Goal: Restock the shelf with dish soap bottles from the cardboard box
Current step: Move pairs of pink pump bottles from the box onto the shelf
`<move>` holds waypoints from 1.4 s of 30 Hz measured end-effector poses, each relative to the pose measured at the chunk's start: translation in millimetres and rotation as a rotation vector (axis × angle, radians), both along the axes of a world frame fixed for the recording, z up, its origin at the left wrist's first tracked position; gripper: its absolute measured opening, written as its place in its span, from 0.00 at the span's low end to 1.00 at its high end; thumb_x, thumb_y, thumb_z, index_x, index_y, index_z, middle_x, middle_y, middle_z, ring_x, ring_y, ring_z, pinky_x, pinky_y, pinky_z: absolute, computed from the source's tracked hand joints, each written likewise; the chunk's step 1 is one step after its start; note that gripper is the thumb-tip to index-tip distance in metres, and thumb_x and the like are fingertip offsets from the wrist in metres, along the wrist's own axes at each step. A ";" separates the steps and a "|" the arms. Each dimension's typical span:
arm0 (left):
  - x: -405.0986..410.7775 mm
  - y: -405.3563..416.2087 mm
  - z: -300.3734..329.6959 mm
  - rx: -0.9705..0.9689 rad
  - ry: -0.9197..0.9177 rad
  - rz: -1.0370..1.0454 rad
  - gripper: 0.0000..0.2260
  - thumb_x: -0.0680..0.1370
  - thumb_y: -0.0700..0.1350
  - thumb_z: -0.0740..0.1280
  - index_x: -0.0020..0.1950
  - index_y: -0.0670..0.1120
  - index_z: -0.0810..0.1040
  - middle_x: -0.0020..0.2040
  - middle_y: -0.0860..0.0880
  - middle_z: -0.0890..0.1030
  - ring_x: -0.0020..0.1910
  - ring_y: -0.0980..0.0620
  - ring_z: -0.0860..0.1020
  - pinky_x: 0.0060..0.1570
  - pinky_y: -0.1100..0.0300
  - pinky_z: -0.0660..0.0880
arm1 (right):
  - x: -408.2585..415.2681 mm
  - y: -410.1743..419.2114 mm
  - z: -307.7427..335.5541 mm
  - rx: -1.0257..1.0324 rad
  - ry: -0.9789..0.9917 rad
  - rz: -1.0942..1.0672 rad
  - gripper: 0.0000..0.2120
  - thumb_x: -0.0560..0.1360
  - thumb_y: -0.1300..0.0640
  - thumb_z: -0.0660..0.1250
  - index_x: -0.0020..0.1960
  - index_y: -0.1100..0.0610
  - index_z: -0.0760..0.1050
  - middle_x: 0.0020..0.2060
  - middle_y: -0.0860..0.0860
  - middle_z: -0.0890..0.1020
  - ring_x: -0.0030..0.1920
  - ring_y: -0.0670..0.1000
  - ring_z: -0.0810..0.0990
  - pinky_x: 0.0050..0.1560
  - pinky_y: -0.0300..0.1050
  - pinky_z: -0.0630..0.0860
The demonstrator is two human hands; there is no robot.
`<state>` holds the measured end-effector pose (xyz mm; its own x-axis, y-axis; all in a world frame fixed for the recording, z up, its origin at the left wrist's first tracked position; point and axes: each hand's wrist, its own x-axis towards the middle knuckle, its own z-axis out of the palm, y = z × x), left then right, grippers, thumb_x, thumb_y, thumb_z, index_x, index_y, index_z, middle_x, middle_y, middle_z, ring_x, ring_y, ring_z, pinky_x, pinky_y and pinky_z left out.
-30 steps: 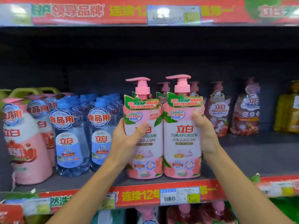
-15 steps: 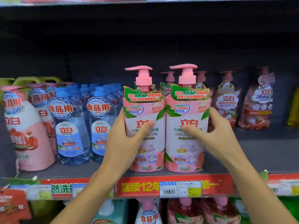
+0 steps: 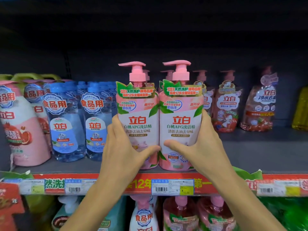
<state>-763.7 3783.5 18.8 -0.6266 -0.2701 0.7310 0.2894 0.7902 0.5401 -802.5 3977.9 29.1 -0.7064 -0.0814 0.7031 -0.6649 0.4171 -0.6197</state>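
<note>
At the near edge of the grey shelf [image 3: 260,157], two pink pump bottles stand upright and touching, side by side. The left bottle [image 3: 137,114] and the right bottle [image 3: 180,114] carry the same label: the red brand 立白, then 白桃APG洗洁精 and 清新去油去异味, with 新升级 in pink near the shoulder and 安心洗 in a blue badge. A green leaf-shaped collar on each neck reads 立白天然洗护 and 连续12年. Both have pink pump heads and pale pink bodies printed with peaches low down; what is inside cannot be seen.

The left hand [image 3: 123,147] wraps the left bottle's outer side, fingers curled behind and thumb laid across the front. The right hand [image 3: 198,145] grips the right bottle the same way, its thumb pointing left across the label; the two thumb tips nearly meet at the seam between the bottles.

Farther back, more pink pump bottles [image 3: 201,90] stand in rows. To the left are clear blue bottles [image 3: 66,124] of blue-tinted liquid marked 食品用 and 立白 with 盐, and beyond them a pink and white bottle [image 3: 21,127] with a pomegranate picture. To the right stand reddish pump bottles [image 3: 226,107] with strawberry pictures. The red shelf strip [image 3: 143,183] shows 12年 and holds a price tag [image 3: 172,187] with a barcode.
</note>
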 end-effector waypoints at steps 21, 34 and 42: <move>-68.6 4.4 26.1 -0.015 -0.196 0.113 0.58 0.66 0.55 0.79 0.79 0.38 0.42 0.70 0.41 0.63 0.68 0.37 0.70 0.63 0.46 0.69 | -18.0 -3.7 -5.9 -0.071 0.052 -0.008 0.38 0.59 0.43 0.79 0.65 0.47 0.68 0.55 0.42 0.73 0.61 0.52 0.75 0.59 0.59 0.76; -114.8 -1.2 24.7 0.043 -0.198 0.136 0.48 0.69 0.47 0.77 0.77 0.39 0.48 0.68 0.39 0.66 0.63 0.33 0.74 0.58 0.40 0.76 | -12.6 -5.1 -7.7 -0.024 -0.023 -0.136 0.36 0.63 0.43 0.80 0.65 0.48 0.68 0.56 0.45 0.74 0.59 0.50 0.77 0.54 0.54 0.77; -128.8 -4.5 23.4 0.089 -0.230 0.103 0.51 0.68 0.49 0.78 0.77 0.45 0.44 0.69 0.43 0.66 0.62 0.35 0.75 0.56 0.38 0.77 | -11.5 -5.0 -6.4 0.018 -0.028 -0.185 0.37 0.63 0.42 0.80 0.65 0.50 0.66 0.56 0.46 0.73 0.60 0.51 0.76 0.50 0.49 0.73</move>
